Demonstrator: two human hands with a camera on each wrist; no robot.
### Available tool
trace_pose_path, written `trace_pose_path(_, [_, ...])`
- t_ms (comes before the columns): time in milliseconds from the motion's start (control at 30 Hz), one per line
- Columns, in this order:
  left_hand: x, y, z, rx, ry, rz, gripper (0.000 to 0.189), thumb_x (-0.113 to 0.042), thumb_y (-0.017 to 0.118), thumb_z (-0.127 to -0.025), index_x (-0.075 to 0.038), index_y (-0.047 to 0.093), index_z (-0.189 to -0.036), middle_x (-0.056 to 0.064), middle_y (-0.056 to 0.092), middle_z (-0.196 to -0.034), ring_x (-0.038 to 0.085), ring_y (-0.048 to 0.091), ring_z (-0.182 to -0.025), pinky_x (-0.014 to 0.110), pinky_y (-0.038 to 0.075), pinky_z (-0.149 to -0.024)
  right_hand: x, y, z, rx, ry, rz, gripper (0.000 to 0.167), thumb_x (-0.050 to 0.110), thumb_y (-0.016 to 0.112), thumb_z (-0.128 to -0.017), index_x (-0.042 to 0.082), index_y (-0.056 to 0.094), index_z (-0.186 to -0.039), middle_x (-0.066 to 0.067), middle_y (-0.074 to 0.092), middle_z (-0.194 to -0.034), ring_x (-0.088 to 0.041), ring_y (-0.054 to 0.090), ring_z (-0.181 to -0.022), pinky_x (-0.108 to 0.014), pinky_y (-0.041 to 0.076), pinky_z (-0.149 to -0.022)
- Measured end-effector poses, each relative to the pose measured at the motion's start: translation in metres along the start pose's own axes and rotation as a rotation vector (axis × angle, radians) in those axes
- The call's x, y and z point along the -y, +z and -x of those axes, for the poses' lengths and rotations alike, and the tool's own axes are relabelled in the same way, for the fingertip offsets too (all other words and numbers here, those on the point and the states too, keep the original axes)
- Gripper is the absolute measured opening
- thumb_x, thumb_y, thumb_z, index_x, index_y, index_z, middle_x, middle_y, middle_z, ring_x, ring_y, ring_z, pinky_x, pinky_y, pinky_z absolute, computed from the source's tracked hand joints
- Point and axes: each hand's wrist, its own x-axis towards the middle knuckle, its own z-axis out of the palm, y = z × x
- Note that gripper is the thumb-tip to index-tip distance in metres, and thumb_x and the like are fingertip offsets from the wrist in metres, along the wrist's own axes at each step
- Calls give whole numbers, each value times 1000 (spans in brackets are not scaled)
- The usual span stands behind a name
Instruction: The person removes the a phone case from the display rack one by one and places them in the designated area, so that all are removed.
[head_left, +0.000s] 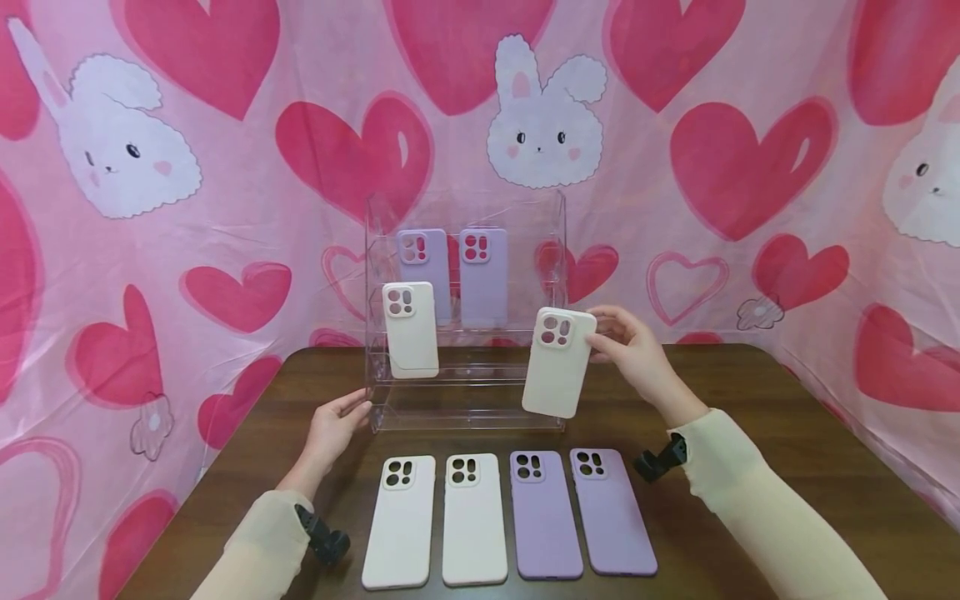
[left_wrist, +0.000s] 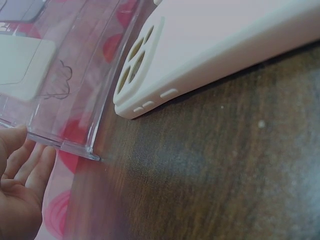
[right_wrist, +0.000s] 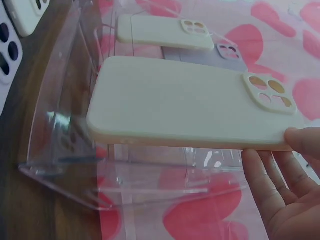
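My right hand (head_left: 636, 354) pinches a cream phone case (head_left: 558, 375) by its upper right edge, thumb on the back and fingers behind. The case is tilted in front of the right side of a clear acrylic display stand (head_left: 468, 421). My left hand (head_left: 335, 429) touches the stand's lower left side with its fingertips, the fingers fairly straight. Another cream case (head_left: 412, 342) leans in the stand's lower left. Behind and above it, a purple case (head_left: 427, 279) stands partly hidden beside a second purple case (head_left: 483, 287).
In front of the stand, two white cases (head_left: 397, 525) (head_left: 475, 525) and two purple cases (head_left: 547, 521) (head_left: 615, 517) lie in a row on the dark wooden table (head_left: 750, 500). A pink cloth (head_left: 465, 150) with hearts and rabbits hangs behind.
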Motion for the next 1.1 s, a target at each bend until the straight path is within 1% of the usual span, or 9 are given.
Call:
trace_pose_path(100, [-1, 0, 0, -5, -4, 6, 39, -6, 53, -93, 10, 46, -128, 25, 48, -127, 36, 52, -110, 28, 52, -82, -2, -8, 8, -4, 8, -14, 27, 2, 61, -88, 8, 55, -114, -1, 62, -93, -14, 60, -83, -33, 58, -68])
trace_pose_path(267, [0, -1, 0, -4, -11, 1, 39, -6, 53, -93, 10, 46, -129, 25, 47, -127, 36, 52, -110, 29, 52, -82, -6, -24, 19, -7, 27, -25, 30, 2, 61, -88, 3, 54, -116, 0, 63, -93, -13, 60, -83, -32, 58, -66])
trace_pose_path(433, [1, -1, 0, 0, -8, -4, 40, -6, 53, -94, 10, 46, -129, 25, 47, -128, 36, 52, -110, 28, 52, -82, -11, -43, 30, 4, 71, 10, 30, 5, 62, -88, 6, 55, -117, 2, 63, -95, -13, 61, -83, -34, 58, -65])
trace_pose_path(700, [1, 0, -1, 8, 4, -6, 40, -6, 53, -93, 11, 45, -129, 26, 46, -127, 36, 52, -110, 28, 52, -82, -22, -82, 52, 68, 137, -14, 25, 3, 58, -90, 12, 56, -114, 1, 65, -93, -14, 63, -80, -35, 58, -65])
trace_pose_path(900, [1, 0, -1, 13, -1, -13, 40, -6, 54, -93, 10, 46, -129, 25, 47, -127, 36, 53, -108, 29, 52, -82, -29, -108, 67, 89, 230, 81, 23, 8, 58, -91, 15, 55, -113, 1, 65, -93, -16, 64, -80, -38, 58, -66])
trace_pose_path(1000, [1, 0, 0, 11, -6, -8, 40, -6, 54, -93, 9, 47, -129, 24, 48, -128, 35, 53, -109, 29, 52, -82, -34, -118, 74, 132, 284, 92, 23, 9, 57, -91, 15, 55, -114, 0, 64, -94, -17, 64, -81, -39, 58, -67])
trace_pose_path(1100, [0, 0, 0, 14, 1, -8, 40, -7, 54, -93, 9, 46, -129, 24, 47, -128, 34, 53, -109, 28, 52, -81, -42, -128, 80, 199, 341, 65, 23, 7, 55, -92, 14, 54, -114, -2, 64, -94, -19, 64, -83, -41, 57, -69])
